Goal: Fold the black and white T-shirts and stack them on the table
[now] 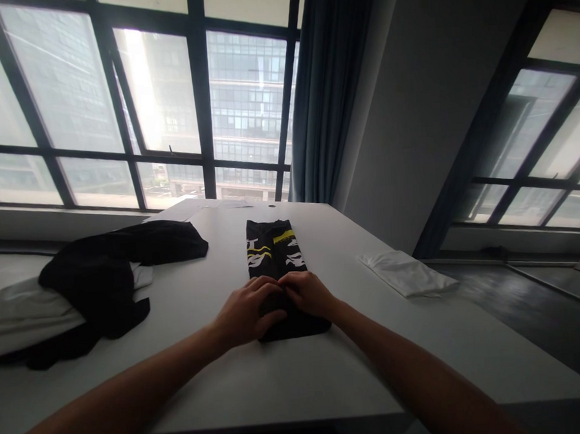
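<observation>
Both hands rested on the near end of a folded black garment (276, 256) that lay lengthwise at the middle of the white table (289, 379). The left hand (246, 312) lay palm down with its fingers curled over the cloth, and the right hand (307, 294) pressed down just beside it, the fingertips of the two almost touching; whether either pinched the fabric could not be told. White and yellow print showed on the garment's far half. A heap of black and white clothes (96, 282) lay to the left, a folded white cloth (407, 272) to the right.
</observation>
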Motion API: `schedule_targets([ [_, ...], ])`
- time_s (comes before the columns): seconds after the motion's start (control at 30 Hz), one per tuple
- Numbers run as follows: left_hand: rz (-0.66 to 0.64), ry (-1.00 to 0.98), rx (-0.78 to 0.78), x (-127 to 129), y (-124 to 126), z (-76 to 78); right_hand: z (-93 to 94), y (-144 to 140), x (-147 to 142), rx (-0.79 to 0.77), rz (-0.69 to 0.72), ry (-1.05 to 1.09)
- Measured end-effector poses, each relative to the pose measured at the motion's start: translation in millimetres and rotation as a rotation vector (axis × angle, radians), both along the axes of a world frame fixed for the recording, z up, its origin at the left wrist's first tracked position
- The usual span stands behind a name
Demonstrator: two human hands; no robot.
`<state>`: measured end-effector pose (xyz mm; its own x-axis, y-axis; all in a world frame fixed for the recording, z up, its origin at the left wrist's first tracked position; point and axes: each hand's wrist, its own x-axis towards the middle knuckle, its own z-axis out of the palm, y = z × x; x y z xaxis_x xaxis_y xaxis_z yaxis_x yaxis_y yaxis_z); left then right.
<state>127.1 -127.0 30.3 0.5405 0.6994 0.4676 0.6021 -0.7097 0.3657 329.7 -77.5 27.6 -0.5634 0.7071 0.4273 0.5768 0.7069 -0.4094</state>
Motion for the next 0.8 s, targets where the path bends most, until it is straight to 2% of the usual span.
schedule_targets([
  [0.1,0.097,-0.033,-0.007,8.9,-3.6,-5.9,-1.2,1.3,-3.1,-0.088,-0.139,0.181],
  [0.17,0.127,-0.050,-0.019,15.1,-3.6,-11.8,-2.5,2.7,-6.1,-0.164,-0.179,0.315],
  [0.33,0.206,-0.050,-0.035,21.7,1.1,-22.1,-7.5,6.8,-13.1,-0.403,-0.053,0.598],
  [0.5,0.239,-0.025,-0.076,18.5,2.0,-19.5,-6.8,4.5,-17.4,-0.728,0.051,0.804],
  [0.57,0.230,0.013,-0.098,16.3,0.6,-15.8,-4.0,3.4,-16.6,-0.749,0.072,0.827],
  [0.63,0.234,0.073,-0.119,13.4,-1.8,-11.0,-0.7,4.3,-12.7,-0.697,0.059,0.791],
  [0.73,0.264,0.198,-0.128,8.2,-6.7,-2.5,2.7,9.5,-1.2,-0.590,0.038,0.622],
  [0.8,0.251,0.291,-0.125,5.1,-10.0,3.3,3.4,13.7,8.0,-0.592,0.057,0.457],
])
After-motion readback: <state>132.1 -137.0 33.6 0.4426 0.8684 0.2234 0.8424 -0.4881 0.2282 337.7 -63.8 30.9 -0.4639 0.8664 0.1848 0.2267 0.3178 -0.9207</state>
